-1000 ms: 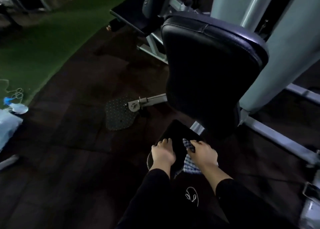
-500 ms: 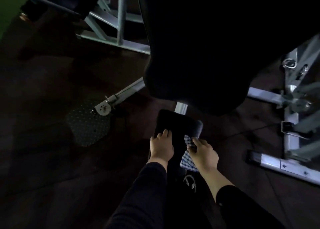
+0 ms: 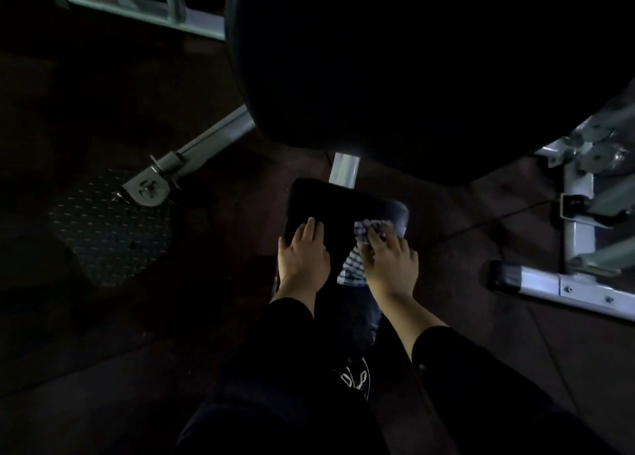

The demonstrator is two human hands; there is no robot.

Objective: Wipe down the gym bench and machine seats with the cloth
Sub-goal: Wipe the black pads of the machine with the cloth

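A small black padded machine seat (image 3: pixel 336 203) lies low in the middle of the head view, below a large black back pad (image 3: pixel 395 69) that fills the top. My left hand (image 3: pixel 302 258) rests flat on the seat's left side, fingers straight. My right hand (image 3: pixel 390 262) presses a blue-and-white checked cloth (image 3: pixel 352 265) onto the seat's right side; the cloth shows beside and ahead of the fingers.
Grey steel frame tubes (image 3: pixel 206 138) run across the dark rubber floor at left, ending at a bolted foot on a studded plate (image 3: pixel 110 228). More frame legs (image 3: pixel 577 289) stand at right. The scene is very dim.
The view has dropped and closed in, so the back pad now fills the top. My right hand with the cloth has slid forward toward the seat's far right corner. My left hand stays put.
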